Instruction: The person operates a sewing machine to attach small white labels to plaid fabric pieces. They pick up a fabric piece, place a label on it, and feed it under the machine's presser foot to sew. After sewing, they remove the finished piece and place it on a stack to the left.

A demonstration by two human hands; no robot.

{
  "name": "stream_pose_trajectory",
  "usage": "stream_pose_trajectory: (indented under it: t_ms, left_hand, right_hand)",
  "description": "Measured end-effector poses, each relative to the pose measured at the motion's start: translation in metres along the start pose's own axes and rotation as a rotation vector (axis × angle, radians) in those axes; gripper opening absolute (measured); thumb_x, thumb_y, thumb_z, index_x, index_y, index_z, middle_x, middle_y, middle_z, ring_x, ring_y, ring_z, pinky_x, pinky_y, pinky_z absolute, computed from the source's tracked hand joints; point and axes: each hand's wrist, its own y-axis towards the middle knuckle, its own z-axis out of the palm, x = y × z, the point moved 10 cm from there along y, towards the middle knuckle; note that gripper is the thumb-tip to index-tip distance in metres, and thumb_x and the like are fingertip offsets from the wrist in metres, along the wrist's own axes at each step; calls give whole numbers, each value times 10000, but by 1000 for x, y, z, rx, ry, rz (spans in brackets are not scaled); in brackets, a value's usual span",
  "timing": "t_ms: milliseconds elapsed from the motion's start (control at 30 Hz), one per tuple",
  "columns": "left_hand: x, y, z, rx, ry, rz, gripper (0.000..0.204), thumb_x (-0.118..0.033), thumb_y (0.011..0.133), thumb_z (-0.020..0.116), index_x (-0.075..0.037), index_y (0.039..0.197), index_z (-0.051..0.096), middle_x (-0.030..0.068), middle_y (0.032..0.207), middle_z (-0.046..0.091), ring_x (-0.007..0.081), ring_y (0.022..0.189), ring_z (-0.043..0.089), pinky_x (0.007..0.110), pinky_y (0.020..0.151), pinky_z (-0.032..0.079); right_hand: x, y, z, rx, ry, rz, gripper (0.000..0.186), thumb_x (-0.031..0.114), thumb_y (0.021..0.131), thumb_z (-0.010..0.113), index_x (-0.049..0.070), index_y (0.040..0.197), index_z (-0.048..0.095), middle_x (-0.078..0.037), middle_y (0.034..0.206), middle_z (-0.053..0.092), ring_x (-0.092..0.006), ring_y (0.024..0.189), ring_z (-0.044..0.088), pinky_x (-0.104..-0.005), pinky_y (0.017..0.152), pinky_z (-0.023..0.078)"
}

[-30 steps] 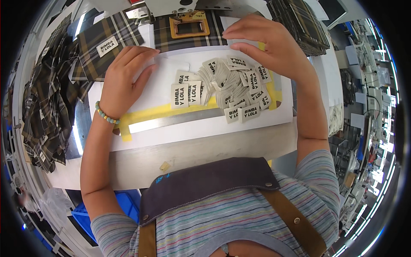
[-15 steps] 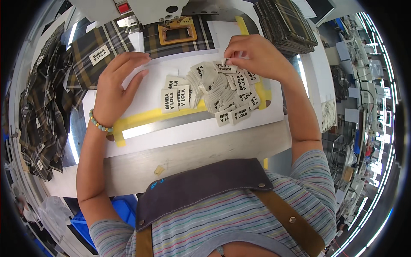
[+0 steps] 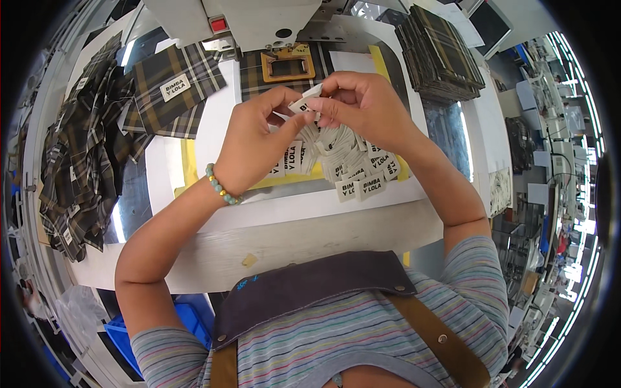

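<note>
Between my two hands, above the label pile, is a small cream fabric label (image 3: 305, 101) with dark lettering. My left hand (image 3: 264, 132) pinches its lower edge between thumb and forefinger. My right hand (image 3: 370, 111) grips its right side with thumb and bent fingers. Below them lies a heap of matching labels (image 3: 339, 152), partly covered by my hands. Just beyond, a tan rectangular frame (image 3: 288, 66) rests on a dark plaid fabric piece (image 3: 252, 76) under the sewing machine head (image 3: 259, 22).
Left of the machine lies a plaid piece (image 3: 178, 70) bearing a label, beside a draped heap of plaid pieces (image 3: 81, 161). A tall stack of plaid pieces (image 3: 443, 52) stands at the far right. Yellow tape (image 3: 189, 165) edges the white work surface (image 3: 223, 216).
My left hand has moved right and closed on the label. My right hand has lifted it from the pile and brought it leftward to meet the left. The view has shifted slightly.
</note>
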Motion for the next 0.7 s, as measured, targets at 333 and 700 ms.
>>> stream_pose_trajectory:
  t_ms: [333,700]
  left_hand:
    - [15,5,-5,122,125,-45,199,-158,1078,671,18,1128,751,36,897,808,14,739,642,223,646,508]
    - [5,20,-23,8,401,227,167,-102,993,732,1,1122,750,106,906,785,239,786,739,353,747,591]
  right_hand:
    - [38,4,-17,-3,-371,-390,225,118,966,793,25,1170,797,-58,1101,770,-126,945,719,-276,777,565]
    - [-27,35,-29,50,-239,-20,182,141,974,786,5,1093,802,-42,955,779,-100,840,716,-264,763,571]
